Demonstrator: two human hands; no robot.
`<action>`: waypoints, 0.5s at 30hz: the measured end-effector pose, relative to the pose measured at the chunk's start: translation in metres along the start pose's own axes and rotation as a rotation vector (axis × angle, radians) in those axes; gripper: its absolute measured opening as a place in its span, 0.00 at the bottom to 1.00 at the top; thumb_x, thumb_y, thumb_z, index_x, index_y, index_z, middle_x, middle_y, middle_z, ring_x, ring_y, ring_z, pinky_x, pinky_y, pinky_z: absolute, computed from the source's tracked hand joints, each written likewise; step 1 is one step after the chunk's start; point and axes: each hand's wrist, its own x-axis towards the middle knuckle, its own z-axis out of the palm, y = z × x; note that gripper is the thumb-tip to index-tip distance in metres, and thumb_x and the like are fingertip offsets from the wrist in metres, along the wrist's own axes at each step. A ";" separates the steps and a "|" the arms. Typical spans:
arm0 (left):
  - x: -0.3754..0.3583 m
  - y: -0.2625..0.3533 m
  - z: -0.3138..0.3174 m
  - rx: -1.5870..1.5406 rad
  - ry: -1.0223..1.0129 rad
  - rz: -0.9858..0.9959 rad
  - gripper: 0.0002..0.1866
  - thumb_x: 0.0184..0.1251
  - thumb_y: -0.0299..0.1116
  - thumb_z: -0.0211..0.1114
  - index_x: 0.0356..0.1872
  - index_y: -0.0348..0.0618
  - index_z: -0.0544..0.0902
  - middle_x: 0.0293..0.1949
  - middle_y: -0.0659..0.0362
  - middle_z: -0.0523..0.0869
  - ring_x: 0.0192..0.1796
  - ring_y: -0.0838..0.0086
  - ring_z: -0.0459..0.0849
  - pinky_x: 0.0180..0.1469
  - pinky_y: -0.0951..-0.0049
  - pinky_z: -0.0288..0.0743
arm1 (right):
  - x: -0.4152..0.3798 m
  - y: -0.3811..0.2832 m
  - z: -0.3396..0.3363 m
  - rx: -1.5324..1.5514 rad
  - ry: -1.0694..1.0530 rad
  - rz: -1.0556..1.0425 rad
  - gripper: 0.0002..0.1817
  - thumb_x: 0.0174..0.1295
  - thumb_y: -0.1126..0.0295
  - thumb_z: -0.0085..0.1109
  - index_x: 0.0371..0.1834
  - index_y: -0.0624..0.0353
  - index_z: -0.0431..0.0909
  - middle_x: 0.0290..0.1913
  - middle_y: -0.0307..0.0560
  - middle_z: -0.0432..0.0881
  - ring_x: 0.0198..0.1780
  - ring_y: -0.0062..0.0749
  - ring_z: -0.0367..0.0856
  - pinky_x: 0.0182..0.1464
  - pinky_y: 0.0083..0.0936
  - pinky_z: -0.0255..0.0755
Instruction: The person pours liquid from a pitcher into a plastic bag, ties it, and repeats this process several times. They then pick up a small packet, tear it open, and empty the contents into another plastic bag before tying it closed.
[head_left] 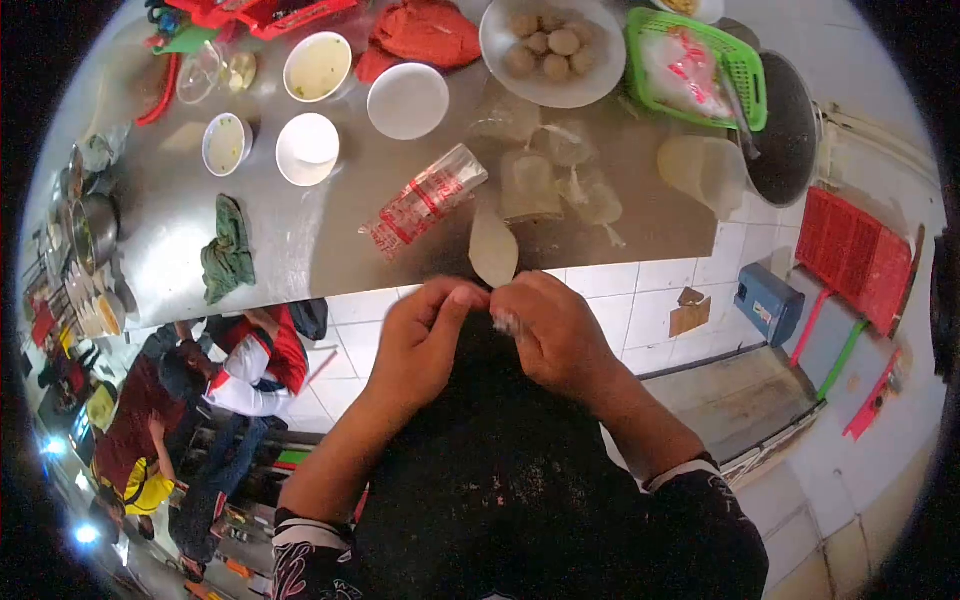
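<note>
Both hands, left hand [425, 335] and right hand [550, 330], meet fingertip to fingertip, pinched on a small clear plastic bag [493, 250] pointing away toward the table [300, 240].

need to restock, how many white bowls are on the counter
5: a big one of meatballs at the top, a bowl of broth, an empty one, and two small ones lower left. More may be hidden.

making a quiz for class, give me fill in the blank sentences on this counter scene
The crumpled cloth on the metal counter is ___ in colour.
The large white plate holds round, pale ___.
The plastic basket beside that plate is ___.
Both hands, left and right, meet just below the counter's ___.

Missing words: green; balls; green; edge
</note>
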 end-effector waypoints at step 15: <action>0.057 -0.010 0.056 -1.044 -0.216 -0.585 0.16 0.80 0.42 0.54 0.55 0.41 0.80 0.68 0.47 0.77 0.59 0.63 0.82 0.65 0.58 0.74 | -0.038 0.066 -0.002 -0.043 0.103 -0.016 0.08 0.56 0.70 0.67 0.39 0.55 0.83 0.36 0.44 0.83 0.40 0.41 0.83 0.42 0.36 0.78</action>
